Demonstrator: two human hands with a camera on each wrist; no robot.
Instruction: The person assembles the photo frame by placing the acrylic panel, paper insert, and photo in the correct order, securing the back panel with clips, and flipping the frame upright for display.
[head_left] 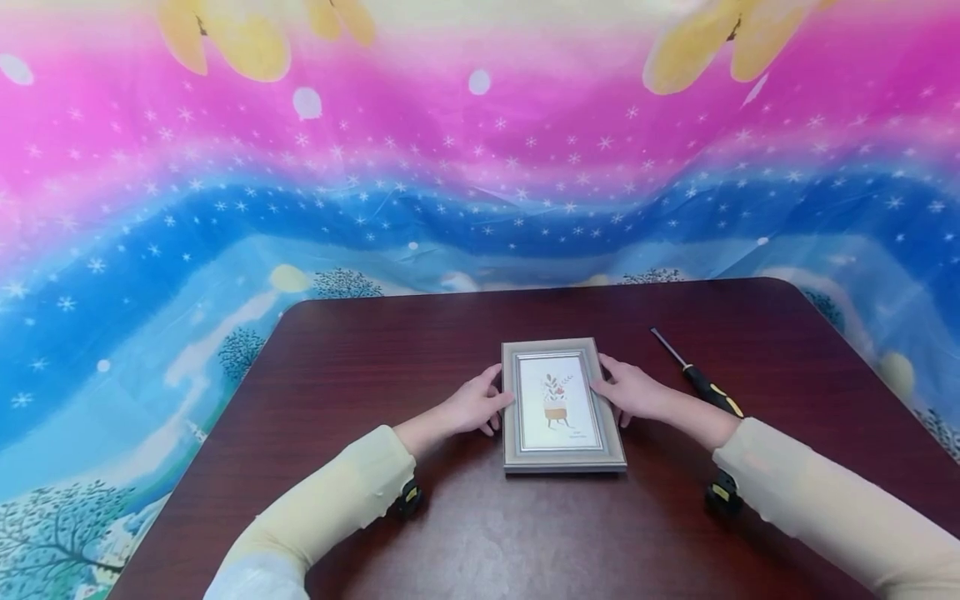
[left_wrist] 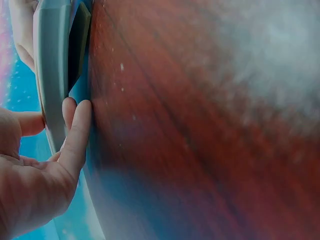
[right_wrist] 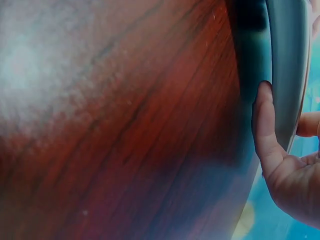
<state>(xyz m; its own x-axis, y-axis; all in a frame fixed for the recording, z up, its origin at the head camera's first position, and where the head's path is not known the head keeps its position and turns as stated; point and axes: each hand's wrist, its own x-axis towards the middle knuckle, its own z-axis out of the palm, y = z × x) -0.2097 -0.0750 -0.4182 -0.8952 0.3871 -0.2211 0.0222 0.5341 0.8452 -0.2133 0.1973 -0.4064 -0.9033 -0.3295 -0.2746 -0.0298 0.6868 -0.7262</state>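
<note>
A picture frame [head_left: 562, 460] with a silver-grey border faces up, showing a print of a potted plant. My left hand [head_left: 477, 402] grips its left side and my right hand [head_left: 633, 392] its right side. In the left wrist view, the left thumb [left_wrist: 31, 123] lies on the front of the frame [left_wrist: 52, 55] and fingers reach beneath it. A gap shows between frame and tabletop there, with a dark flat piece jutting from the back. The right wrist view has the right fingers [right_wrist: 265, 125] under the frame's edge [right_wrist: 290, 65], with the thumb on the front.
A screwdriver [head_left: 697, 379] with a black and yellow handle lies on the dark red-brown wooden table [head_left: 390, 350], right of the frame. Behind the table's far edge hangs a colourful printed cloth [head_left: 480, 167].
</note>
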